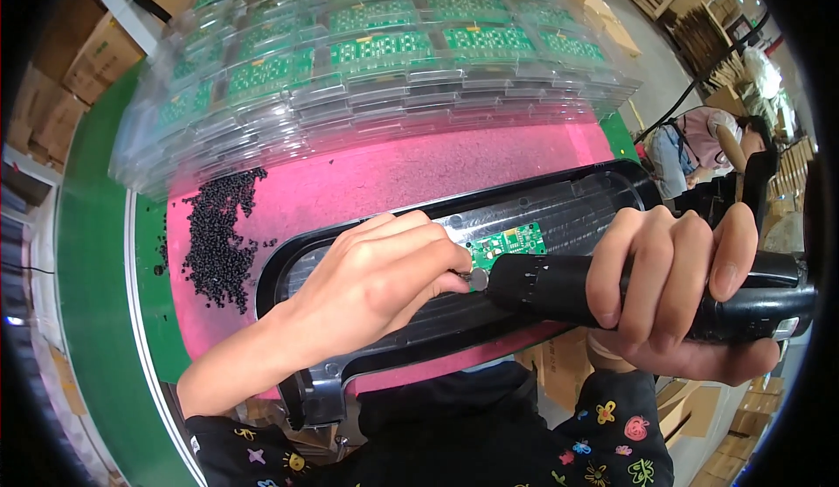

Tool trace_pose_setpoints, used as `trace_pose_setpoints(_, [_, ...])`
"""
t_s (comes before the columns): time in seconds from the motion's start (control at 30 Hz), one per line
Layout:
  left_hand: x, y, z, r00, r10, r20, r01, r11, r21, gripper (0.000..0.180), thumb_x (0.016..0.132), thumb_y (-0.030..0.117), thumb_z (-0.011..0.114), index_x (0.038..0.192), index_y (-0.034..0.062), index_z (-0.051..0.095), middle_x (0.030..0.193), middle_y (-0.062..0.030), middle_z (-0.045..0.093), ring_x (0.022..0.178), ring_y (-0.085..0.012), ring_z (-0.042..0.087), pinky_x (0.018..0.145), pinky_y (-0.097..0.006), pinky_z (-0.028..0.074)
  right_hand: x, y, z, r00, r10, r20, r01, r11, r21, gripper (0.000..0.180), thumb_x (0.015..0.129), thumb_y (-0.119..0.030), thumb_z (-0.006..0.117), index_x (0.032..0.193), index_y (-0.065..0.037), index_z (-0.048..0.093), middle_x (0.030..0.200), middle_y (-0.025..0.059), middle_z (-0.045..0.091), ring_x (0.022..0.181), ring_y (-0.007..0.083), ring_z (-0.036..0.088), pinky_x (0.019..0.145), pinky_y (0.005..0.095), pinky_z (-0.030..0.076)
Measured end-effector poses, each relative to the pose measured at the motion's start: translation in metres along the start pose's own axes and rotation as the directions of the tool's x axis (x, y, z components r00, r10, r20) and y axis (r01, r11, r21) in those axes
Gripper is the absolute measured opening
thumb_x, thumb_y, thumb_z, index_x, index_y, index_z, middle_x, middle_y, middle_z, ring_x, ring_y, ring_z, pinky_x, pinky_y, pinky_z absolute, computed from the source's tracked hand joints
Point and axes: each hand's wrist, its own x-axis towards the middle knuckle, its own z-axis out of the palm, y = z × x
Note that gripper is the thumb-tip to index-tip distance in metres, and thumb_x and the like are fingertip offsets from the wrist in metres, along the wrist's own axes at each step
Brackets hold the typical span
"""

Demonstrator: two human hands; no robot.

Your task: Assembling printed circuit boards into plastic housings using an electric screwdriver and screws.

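A long black plastic housing (584, 206) lies on the pink mat in front of me. Inside it is a green circuit board (517, 241) with small parts on its face. My left hand (384, 269) reaches over the housing, thumb and fingertips pinched together at the board's left end; what they hold, if anything, is hidden. My right hand (669, 282) wraps round a black cylindrical power screwdriver (546, 284), held nearly level. Its front end points left, close to my left fingertips. Between them shows a small round silvery piece (479, 279), which I cannot identify.
Stacked clear plastic trays (367, 94) with several green boards fill the far side of the pink mat (393, 164). Many small black screws (218, 242) lie heaped at the left. Beyond the right side, another person (703, 142) bends forward near cardboard and wooden pallets.
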Motion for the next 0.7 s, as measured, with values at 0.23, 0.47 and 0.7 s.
trace_pose_setpoints(0.23, [-0.003,-0.002,0.003,1.0,0.018,0.023,-0.019,0.999,0.047,0.02,0.072,0.005,0.075,0.088,0.0004,0.063,0.081,-0.0096,0.064,0.077,-0.0274,0.064,0.068,-0.035,0.049,0.003,0.002,-0.004,0.989,0.036,0.141,-0.034,0.999,-0.013,0.045,0.085,-0.043,0.069,0.096,-0.008,0.043,0.057,0.0013,0.058,0.04,0.0113,0.055,0.042,0.0262,0.049])
trace_pose_setpoints(0.47, [-0.006,0.0,0.003,0.999,-0.032,-0.044,0.036,0.996,0.079,0.013,0.077,0.009,0.075,0.084,0.0025,0.066,0.079,-0.0062,0.067,0.072,-0.0246,0.063,0.064,-0.033,0.046,-0.001,0.0,-0.016,0.893,0.402,0.204,-0.384,0.915,-0.124,0.063,0.078,-0.059,0.074,0.098,-0.007,0.045,0.064,0.0035,0.059,0.052,0.015,0.058,0.047,0.0283,0.047])
trace_pose_setpoints(0.7, [-0.006,0.001,0.002,0.994,-0.098,-0.048,0.104,0.984,0.148,0.024,0.083,0.008,0.071,0.07,0.0003,0.052,0.063,-0.0098,0.051,0.063,-0.0297,0.054,0.059,-0.039,0.042,-0.018,0.006,-0.009,0.876,0.482,-0.011,-0.468,0.845,-0.261,0.067,0.075,-0.062,0.075,0.096,-0.006,0.045,0.061,0.0041,0.056,0.05,0.015,0.054,0.047,0.0276,0.045])
